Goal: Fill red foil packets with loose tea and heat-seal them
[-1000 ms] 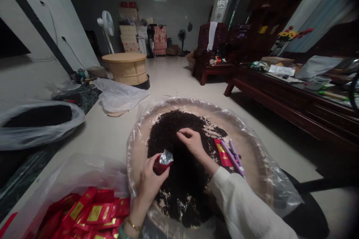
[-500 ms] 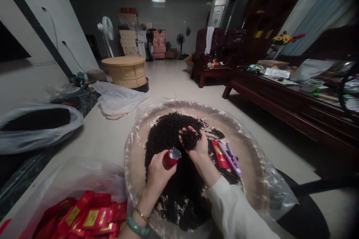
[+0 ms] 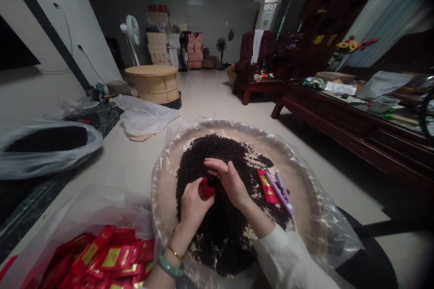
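Observation:
My left hand (image 3: 195,203) is closed round a small red foil pouch (image 3: 205,189) and keeps it upright above a heap of dark tea leaves (image 3: 217,149). Cupped and tipped sideways at the pouch's mouth is my right hand (image 3: 232,183). Dark leaves show between its fingers and the opening, and how many are still in the palm is hidden. The heap lies in a wide round tray (image 3: 310,198) lined with clear plastic. On the tray's right side, a purple hand-held sealer (image 3: 280,192) lies beside a flat red pouch (image 3: 268,187).
A clear plastic bag (image 3: 111,198) with several red packets (image 3: 111,257) is at lower left. Behind it stands another bag (image 3: 91,144) of dark leaves. A round wicker table (image 3: 152,83), a plastic sheet (image 3: 145,115) and a long dark wooden table (image 3: 325,113) stand beyond the tray.
My right hand has turned over from palm up and moved left to the pouch's mouth, tipping its tea leaves there. The left hand keeps the pouch in nearly the same place.

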A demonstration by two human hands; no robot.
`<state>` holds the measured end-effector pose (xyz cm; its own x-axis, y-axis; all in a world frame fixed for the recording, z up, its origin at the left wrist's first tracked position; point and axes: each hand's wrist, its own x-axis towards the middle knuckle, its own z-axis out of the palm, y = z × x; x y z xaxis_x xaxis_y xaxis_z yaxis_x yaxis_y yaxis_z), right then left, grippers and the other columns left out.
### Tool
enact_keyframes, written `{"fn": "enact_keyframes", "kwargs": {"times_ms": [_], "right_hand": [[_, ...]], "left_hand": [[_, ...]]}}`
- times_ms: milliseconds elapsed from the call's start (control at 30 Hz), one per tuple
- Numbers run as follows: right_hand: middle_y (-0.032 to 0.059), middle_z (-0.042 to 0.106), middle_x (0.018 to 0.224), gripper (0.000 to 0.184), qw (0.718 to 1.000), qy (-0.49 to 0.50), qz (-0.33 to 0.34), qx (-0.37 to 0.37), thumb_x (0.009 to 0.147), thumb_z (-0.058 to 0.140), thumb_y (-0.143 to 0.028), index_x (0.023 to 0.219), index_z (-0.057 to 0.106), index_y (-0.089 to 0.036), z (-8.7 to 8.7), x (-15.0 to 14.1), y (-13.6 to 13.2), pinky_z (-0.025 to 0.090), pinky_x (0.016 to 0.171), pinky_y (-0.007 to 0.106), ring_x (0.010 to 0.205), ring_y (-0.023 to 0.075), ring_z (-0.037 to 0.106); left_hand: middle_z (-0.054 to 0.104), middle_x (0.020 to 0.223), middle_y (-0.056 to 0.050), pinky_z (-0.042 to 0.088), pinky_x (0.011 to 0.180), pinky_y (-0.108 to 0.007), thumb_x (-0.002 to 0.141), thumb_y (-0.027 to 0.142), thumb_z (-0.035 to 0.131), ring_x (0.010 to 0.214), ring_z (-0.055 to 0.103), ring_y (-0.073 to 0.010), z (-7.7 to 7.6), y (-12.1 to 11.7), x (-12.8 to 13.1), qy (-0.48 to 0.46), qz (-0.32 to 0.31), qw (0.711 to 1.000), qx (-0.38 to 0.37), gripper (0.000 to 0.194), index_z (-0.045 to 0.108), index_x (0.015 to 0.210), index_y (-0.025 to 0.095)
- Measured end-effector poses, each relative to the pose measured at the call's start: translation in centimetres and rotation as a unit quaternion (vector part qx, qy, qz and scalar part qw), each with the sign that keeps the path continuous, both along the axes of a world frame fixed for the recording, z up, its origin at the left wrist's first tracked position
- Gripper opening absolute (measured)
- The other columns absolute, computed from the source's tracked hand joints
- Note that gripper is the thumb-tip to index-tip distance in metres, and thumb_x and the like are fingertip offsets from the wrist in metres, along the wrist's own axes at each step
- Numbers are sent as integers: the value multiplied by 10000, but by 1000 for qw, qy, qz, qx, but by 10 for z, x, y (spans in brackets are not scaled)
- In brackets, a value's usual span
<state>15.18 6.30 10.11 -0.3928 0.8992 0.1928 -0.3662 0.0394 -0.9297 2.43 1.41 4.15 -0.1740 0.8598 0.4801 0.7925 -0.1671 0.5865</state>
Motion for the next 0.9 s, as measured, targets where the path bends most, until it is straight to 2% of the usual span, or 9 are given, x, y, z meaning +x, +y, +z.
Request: {"fn": "enact_keyframes", "kwargs": {"times_ms": [100, 167, 267, 333, 400, 467, 533, 733, 900], "right_hand": [[88, 423, 1368, 645, 999, 25, 44, 5, 850, 350, -724, 1105, 653, -214, 1, 8, 1, 388, 1017, 402, 1291, 242, 380], [101, 448, 1337, 610, 1000, 1, -12, 3, 869, 349, -695, 1117, 625, -210, -1, 19, 6, 399, 1009, 418, 1277, 236, 398], [128, 519, 1227, 543, 968, -211, -103, 85, 887, 399, -623, 1100, 624, -178, -14, 40, 12, 389, 1017, 426, 1179, 228, 478], [150, 481, 1289, 552, 891, -387, -105, 215, 875, 461, -581, 1202, 598, -157, -32, 53, 8, 328, 1062, 449, 1233, 255, 428], [167, 339, 1431, 733, 782, -500, -93, 359, 804, 557, -608, 1374, 471, -155, -53, 61, 0, 230, 1095, 518, 1364, 323, 231], [180, 186, 1505, 946, 680, -557, -92, 467, 690, 640, -674, 1445, 374, -170, -73, 63, -9, 139, 1098, 565, 1399, 368, 82], [202, 115, 1517, 1039, 623, -577, -117, 516, 630, 625, -753, 1448, 368, -167, -88, 59, -13, 100, 1099, 556, 1401, 379, 54], [188, 113, 1521, 979, 601, -588, -181, 510, 678, 525, -799, 1441, 386, -202, -89, 22, 7, 60, 1098, 541, 1401, 385, 36], [151, 260, 1484, 746, 608, -600, -89, 513, 721, 623, -667, 1311, 543, -218, -76, -19, 19, 96, 1080, 569, 1359, 413, 157]], "left_hand": [[647, 901, -60, 511, 716, -309, 655, 211, 710, 804, 597, -192, -2, -1, -1, -2, 4, 1000, 9, 397, 631, 1040, 159], [643, 929, -68, 517, 745, -316, 667, 240, 706, 838, 603, -194, -5, -2, -5, -18, 10, 1000, 11, 426, 622, 1075, 153], [644, 951, -74, 523, 754, -310, 699, 311, 685, 830, 614, -180, -8, -3, -18, -64, 30, 997, -5, 453, 611, 1111, 139], [650, 957, -76, 525, 754, -309, 708, 356, 675, 811, 619, -175, -10, -4, -28, -86, 44, 995, -23, 468, 613, 1116, 135], [656, 948, -78, 525, 762, -316, 706, 380, 670, 806, 622, -178, -11, -6, -36, -93, 52, 994, -38, 473, 623, 1107, 135], [661, 930, -79, 526, 763, -322, 702, 394, 663, 794, 626, -182, -11, -7, -41, -98, 57, 992, -47, 466, 636, 1088, 136], [665, 913, -78, 528, 741, -317, 698, 408, 655, 764, 628, -178, -11, -9, -43, -109, 63, 990, -57, 467, 643, 1077, 135], [669, 905, -89, 527, 752, -336, 686, 454, 646, 766, 636, -193, -12, -11, -46, -119, 77, 987, -80, 521, 641, 1093, 128], [668, 965, -99, 520, 797, -349, 683, 474, 644, 831, 644, -209, -12, -12, -53, -133, 85, 984, -85, 543, 629, 1104, 131]]}}
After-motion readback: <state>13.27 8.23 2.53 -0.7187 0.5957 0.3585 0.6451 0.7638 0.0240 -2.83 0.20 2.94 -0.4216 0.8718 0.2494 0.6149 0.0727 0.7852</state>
